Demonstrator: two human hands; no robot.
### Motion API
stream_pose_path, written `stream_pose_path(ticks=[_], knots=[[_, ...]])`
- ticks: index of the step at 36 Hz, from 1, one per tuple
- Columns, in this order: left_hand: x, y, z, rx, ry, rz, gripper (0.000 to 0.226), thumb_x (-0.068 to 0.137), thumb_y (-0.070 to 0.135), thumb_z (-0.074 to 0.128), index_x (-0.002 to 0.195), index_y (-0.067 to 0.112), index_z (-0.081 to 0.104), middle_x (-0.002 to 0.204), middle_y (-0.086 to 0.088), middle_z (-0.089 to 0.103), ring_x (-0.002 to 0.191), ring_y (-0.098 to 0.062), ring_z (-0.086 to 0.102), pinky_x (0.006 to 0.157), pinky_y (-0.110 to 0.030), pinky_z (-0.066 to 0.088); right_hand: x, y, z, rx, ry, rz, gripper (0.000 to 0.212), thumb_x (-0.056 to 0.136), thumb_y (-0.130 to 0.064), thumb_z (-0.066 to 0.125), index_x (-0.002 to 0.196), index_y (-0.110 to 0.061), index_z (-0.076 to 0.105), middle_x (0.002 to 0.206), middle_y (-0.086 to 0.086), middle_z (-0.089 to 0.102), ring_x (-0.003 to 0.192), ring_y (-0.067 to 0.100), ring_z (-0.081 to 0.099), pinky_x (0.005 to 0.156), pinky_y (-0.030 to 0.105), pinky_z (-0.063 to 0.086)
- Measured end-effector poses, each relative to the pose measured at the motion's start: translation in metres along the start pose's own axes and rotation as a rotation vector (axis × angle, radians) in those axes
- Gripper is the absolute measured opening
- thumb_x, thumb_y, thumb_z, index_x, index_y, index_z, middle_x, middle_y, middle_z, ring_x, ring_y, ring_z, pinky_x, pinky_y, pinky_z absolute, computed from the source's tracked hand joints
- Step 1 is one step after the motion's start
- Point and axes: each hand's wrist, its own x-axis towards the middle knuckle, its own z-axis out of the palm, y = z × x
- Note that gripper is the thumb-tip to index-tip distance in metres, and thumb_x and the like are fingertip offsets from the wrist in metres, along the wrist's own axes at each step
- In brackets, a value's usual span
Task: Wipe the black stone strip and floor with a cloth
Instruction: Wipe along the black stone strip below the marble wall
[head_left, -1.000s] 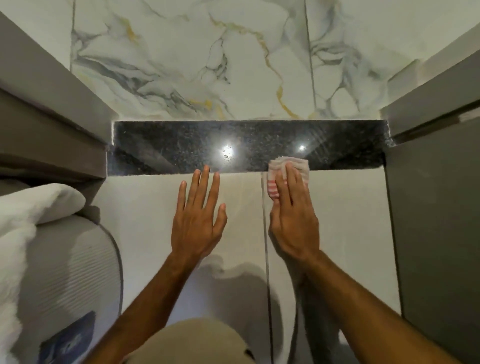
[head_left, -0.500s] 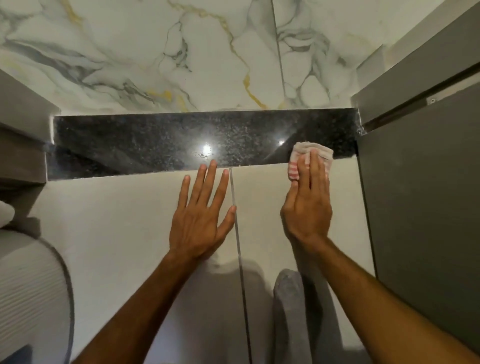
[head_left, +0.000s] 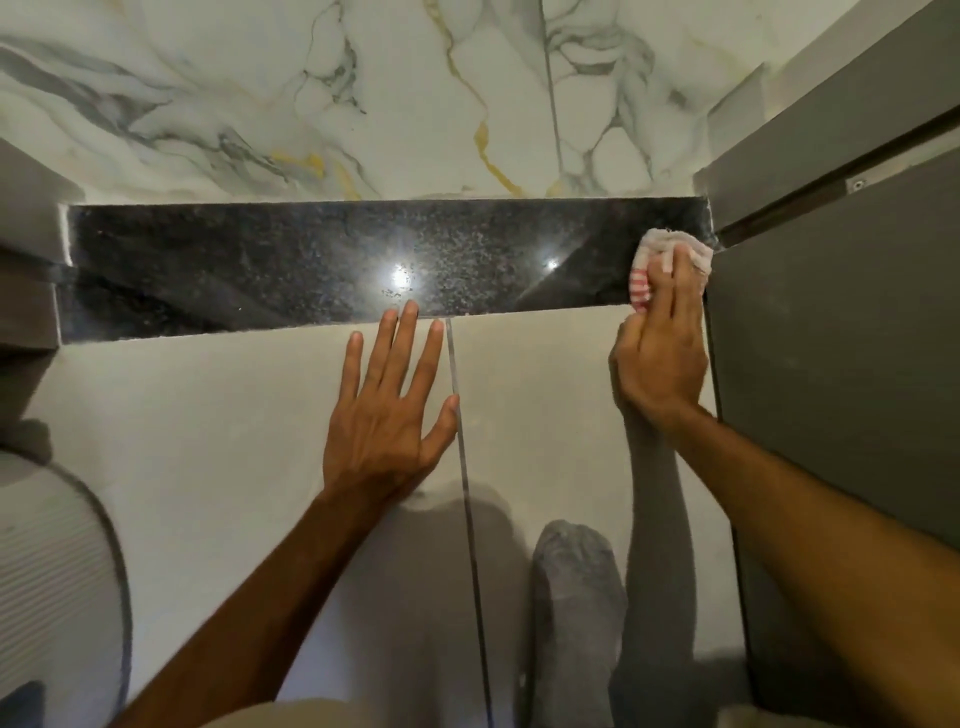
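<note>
A polished black stone strip (head_left: 291, 265) runs across the doorway between the marble-patterned tiles beyond and the pale floor tiles (head_left: 208, 415) near me. My right hand (head_left: 662, 353) presses a white cloth with red stripes (head_left: 649, 260) onto the strip's far right end, against the grey door. My left hand (head_left: 392, 410) lies flat on the pale floor with fingers spread, fingertips reaching the strip's near edge, holding nothing.
A grey door (head_left: 831, 374) stands along the right, with its frame (head_left: 810, 135) above. A grey frame (head_left: 31, 260) bounds the left. A ribbed grey rounded object (head_left: 52, 571) sits at lower left. A grey-socked foot (head_left: 576, 597) rests on the floor below my right hand.
My right hand has slid the cloth rightward along the strip from near its middle to its right end. My left hand stayed planted on the floor; the view shifted right.
</note>
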Motion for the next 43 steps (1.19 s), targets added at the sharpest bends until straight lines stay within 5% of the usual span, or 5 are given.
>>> stream_pose_path(ticks=[11,16,23,35,43], knots=[[0.002,0.000,0.002,0.026,0.011,-0.014,0.080,0.108,0.059,0.030,0.176,0.020,0.013,0.185,-0.012,0.004,0.172,-0.029,-0.002,0.138,-0.049,-0.009,0.003,-0.042,0.012,0.118,-0.087,-0.155,0.075,0.108,-0.017,0.048,0.175,-0.022,0.015,0.184,-0.002,0.015,0.171,0.023,0.018,0.134,0.046,0.036],[0.001,0.001,0.000,0.020,0.003,-0.010,0.080,0.109,0.059,0.031,0.176,0.019,0.014,0.185,-0.012,0.005,0.172,-0.030,0.000,0.139,-0.049,-0.008,-0.044,-0.009,0.005,0.068,-0.058,-0.039,0.078,0.105,-0.015,0.052,0.174,-0.019,0.016,0.184,0.000,0.017,0.171,0.026,0.019,0.136,0.050,0.034],[0.001,-0.002,0.007,0.023,0.040,-0.022,0.080,0.110,0.061,0.027,0.176,0.019,0.014,0.185,-0.013,0.004,0.172,-0.029,-0.001,0.139,-0.050,-0.007,0.058,-0.026,0.016,-0.022,0.028,0.096,0.071,0.111,-0.023,0.041,0.174,-0.010,0.013,0.184,0.010,0.013,0.171,0.033,0.015,0.137,0.053,0.027],[-0.001,0.003,0.001,0.012,0.003,-0.035,0.080,0.111,0.060,0.029,0.176,0.016,0.010,0.186,-0.009,0.001,0.172,-0.026,-0.001,0.140,-0.051,0.002,-0.028,-0.018,-0.002,-0.103,-0.103,-0.058,0.071,0.114,-0.024,0.047,0.174,-0.009,0.012,0.182,0.017,0.016,0.169,0.039,0.022,0.134,0.057,0.034],[-0.002,0.003,0.008,0.041,0.002,-0.086,0.078,0.112,0.059,0.024,0.176,0.016,0.009,0.185,-0.011,0.003,0.172,-0.028,0.001,0.140,-0.050,0.005,0.012,-0.122,0.051,-0.057,-0.015,-0.410,0.063,0.117,-0.036,0.035,0.174,-0.014,0.021,0.183,0.012,0.019,0.171,0.031,0.018,0.141,0.046,0.016]])
